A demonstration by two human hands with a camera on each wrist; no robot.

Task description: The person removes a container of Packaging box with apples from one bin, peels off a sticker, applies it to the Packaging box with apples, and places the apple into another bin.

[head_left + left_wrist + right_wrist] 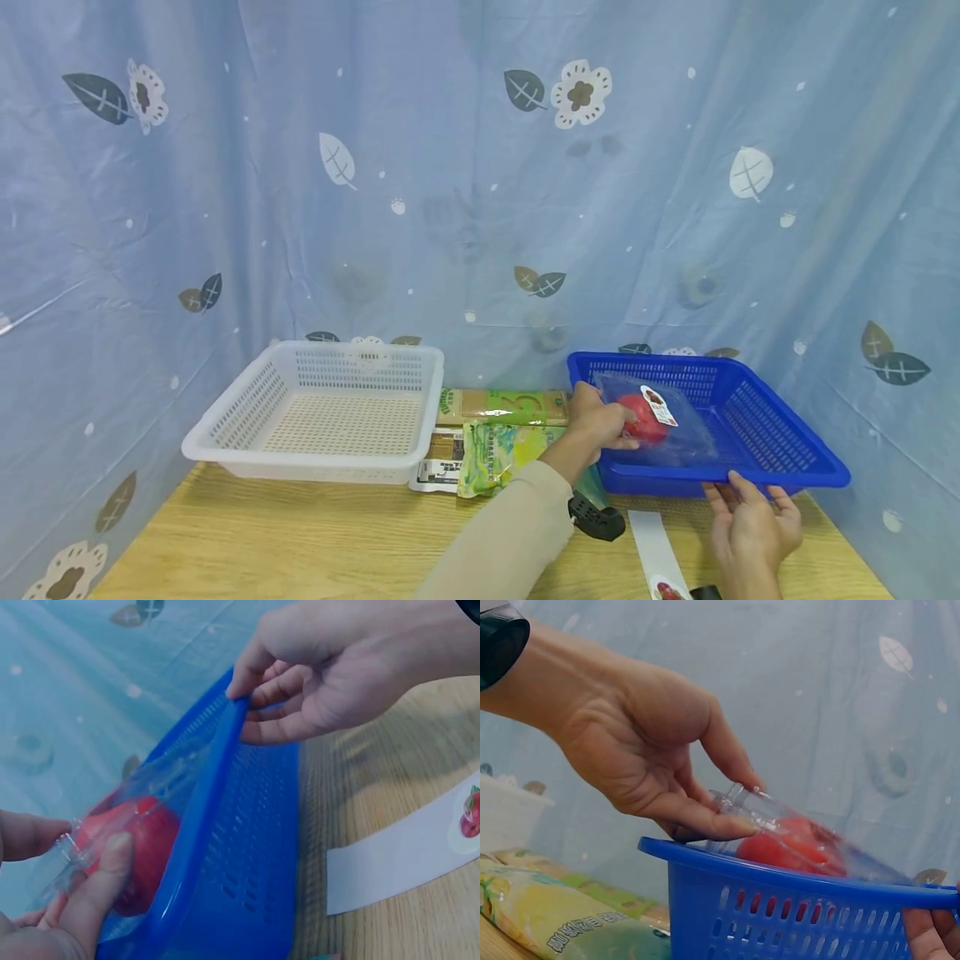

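My left hand [595,423] reaches over the near left corner of the blue basket [723,477] and pinches the gathered end of a clear plastic bag [697,442]. Inside the bag is a round red fruit [643,419], and a white oval label [660,406] is stuck on the outside. In the right wrist view the bag [859,855] slopes down into the basket behind its rim. My right hand [753,527] holds the basket's front rim, thumb on top and fingers below, as the left wrist view shows. The basket's front stands tilted in that view.
A white basket [426,417] stands on the left of the wooden table [315,533]. Between the baskets lie a green-yellow packet [487,458], a brown-green package [517,404] and a white-brown pack [441,458]. A white strip [652,542] with a fruit picture lies in front.
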